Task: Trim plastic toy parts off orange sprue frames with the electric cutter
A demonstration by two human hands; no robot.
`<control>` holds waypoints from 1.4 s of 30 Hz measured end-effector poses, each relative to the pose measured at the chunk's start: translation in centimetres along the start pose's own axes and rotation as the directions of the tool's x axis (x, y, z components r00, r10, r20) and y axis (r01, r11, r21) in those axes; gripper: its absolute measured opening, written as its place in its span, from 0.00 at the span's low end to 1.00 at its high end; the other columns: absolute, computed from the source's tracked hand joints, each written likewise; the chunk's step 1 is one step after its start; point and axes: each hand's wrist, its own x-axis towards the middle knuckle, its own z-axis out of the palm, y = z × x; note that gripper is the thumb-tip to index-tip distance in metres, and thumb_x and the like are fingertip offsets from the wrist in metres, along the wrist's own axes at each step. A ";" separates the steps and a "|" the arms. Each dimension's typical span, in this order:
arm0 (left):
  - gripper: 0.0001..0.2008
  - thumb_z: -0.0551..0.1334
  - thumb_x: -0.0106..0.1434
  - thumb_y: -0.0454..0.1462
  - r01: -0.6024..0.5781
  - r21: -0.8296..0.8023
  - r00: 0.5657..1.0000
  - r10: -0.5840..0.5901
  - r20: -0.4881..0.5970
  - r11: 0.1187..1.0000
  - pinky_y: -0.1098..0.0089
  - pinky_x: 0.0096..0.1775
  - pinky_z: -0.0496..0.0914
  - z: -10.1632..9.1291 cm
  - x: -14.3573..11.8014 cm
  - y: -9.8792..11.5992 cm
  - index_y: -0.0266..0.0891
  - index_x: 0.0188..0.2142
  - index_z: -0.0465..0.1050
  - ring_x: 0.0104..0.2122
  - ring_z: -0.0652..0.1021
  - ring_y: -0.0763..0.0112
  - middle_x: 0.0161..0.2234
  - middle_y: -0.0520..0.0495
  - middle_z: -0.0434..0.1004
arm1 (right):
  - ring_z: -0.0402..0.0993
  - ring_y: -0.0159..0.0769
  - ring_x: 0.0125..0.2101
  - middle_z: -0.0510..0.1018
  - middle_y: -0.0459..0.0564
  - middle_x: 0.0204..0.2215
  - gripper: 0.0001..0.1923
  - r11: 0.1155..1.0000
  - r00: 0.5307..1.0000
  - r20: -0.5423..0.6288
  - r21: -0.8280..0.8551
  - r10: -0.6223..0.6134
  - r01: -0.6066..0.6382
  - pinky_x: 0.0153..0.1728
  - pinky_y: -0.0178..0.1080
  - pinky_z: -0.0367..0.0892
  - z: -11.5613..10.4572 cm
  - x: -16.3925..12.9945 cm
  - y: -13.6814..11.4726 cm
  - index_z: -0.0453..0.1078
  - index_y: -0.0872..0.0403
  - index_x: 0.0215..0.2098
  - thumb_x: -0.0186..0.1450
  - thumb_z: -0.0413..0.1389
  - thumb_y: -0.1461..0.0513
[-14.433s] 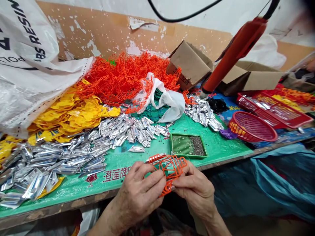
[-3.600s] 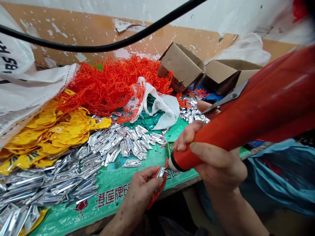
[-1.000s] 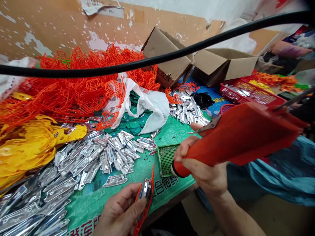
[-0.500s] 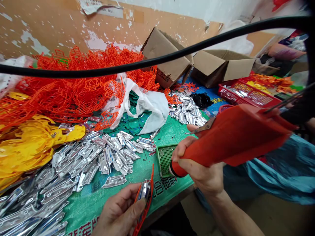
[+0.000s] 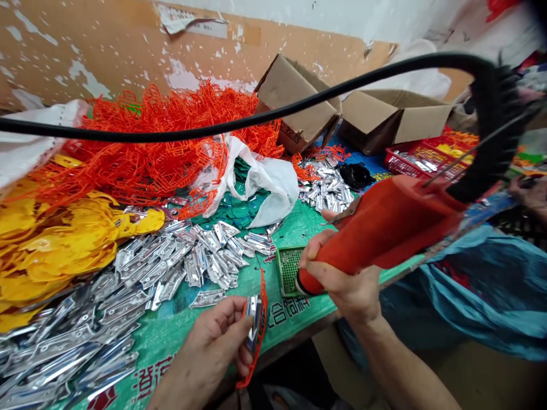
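Observation:
My left hand [image 5: 217, 336] is closed on an orange plastic piece [image 5: 262, 319] with a shiny silver part [image 5: 253, 320] set against it, held near the table's front edge. My right hand [image 5: 342, 279] wraps round the thick red body of an electric screwdriver [image 5: 380, 222], which has a metal lever along its side and tilts down to the left. Its lower end is over a small green basket [image 5: 289, 293] with tiny metal bits in it; the tip itself is hidden. Left of the basket, loose silver parts [image 5: 213, 256] are heaped on the green table cover [image 5: 171, 333].
A black cord [image 5: 256, 118] loops across the view to the screwdriver. Behind lie yellow pieces [image 5: 51, 245], a tangle of orange frames [image 5: 162, 154], a white bag [image 5: 280, 188] and cardboard boxes [image 5: 294, 97]. A red basket [image 5: 395, 163] stands right; blue sheeting [image 5: 482, 296] hangs below.
The view has shifted slightly. The screwdriver has come a little left, with its end still over the green basket. The orange piece in my left hand stands a bit more upright.

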 end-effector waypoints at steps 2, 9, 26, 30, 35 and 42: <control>0.16 0.62 0.57 0.49 -0.020 0.040 1.000 0.020 0.002 0.999 0.73 0.22 0.66 -0.1 0.1 0.6 0.38 0.34 0.71 0.17 0.71 0.73 0.17 0.54 0.71 | 0.72 0.33 0.23 0.74 0.40 0.25 0.18 1.000 1.000 0.009 0.019 -0.009 0.009 0.28 0.42 0.71 -0.3 0.3 -0.1 0.70 0.51 0.39 0.51 0.65 0.67; 0.08 0.61 0.52 0.40 -0.118 0.230 0.993 0.117 0.020 0.966 0.73 0.22 0.53 -0.4 0.4 2.7 0.37 0.25 0.73 0.18 0.61 0.77 0.17 0.58 0.63 | 0.70 0.33 0.22 0.74 0.43 0.23 0.06 0.990 0.999 0.012 0.141 -0.029 0.027 0.25 0.41 0.69 -0.4 1.4 -3.3 0.73 0.53 0.23 0.48 0.64 0.67; 0.06 0.59 0.52 0.39 -0.192 0.206 0.980 0.177 0.086 0.960 0.72 0.21 0.52 -0.4 1.0 2.2 0.39 0.25 0.71 0.16 0.60 0.76 0.15 0.58 0.61 | 0.68 0.32 0.21 0.70 0.43 0.25 0.08 0.975 0.982 0.181 0.220 -0.052 0.011 0.25 0.41 0.68 4.5 -2.1 -5.5 0.69 0.50 0.27 0.50 0.63 0.64; 0.07 0.59 0.51 0.39 -0.209 0.200 0.976 0.190 0.108 0.957 0.72 0.22 0.52 -0.6 1.1 2.2 0.38 0.26 0.73 0.17 0.61 0.75 0.16 0.58 0.62 | 0.69 0.33 0.23 0.70 0.42 0.26 0.08 0.978 0.979 0.192 0.206 -0.062 0.021 0.27 0.43 0.70 4.7 -2.2 -5.2 0.70 0.50 0.29 0.50 0.61 0.66; 0.08 0.60 0.53 0.41 -0.228 0.202 0.971 0.207 0.120 0.953 0.72 0.22 0.51 -0.5 0.9 2.4 0.38 0.25 0.71 0.18 0.60 0.75 0.16 0.58 0.60 | 0.69 0.33 0.23 0.71 0.42 0.26 0.10 0.977 0.977 0.208 0.212 -0.052 0.007 0.28 0.44 0.69 4.8 -2.4 -5.0 0.70 0.50 0.30 0.50 0.61 0.67; 0.08 0.60 0.52 0.41 -0.235 0.175 0.968 0.214 0.131 0.956 0.71 0.21 0.49 -0.3 0.8 2.5 0.39 0.21 0.67 0.17 0.58 0.77 0.15 0.58 0.59 | 0.69 0.34 0.24 0.72 0.43 0.26 0.08 0.987 0.969 0.242 0.160 -0.048 0.008 0.30 0.45 0.69 4.8 -2.3 -4.7 0.70 0.50 0.29 0.51 0.62 0.66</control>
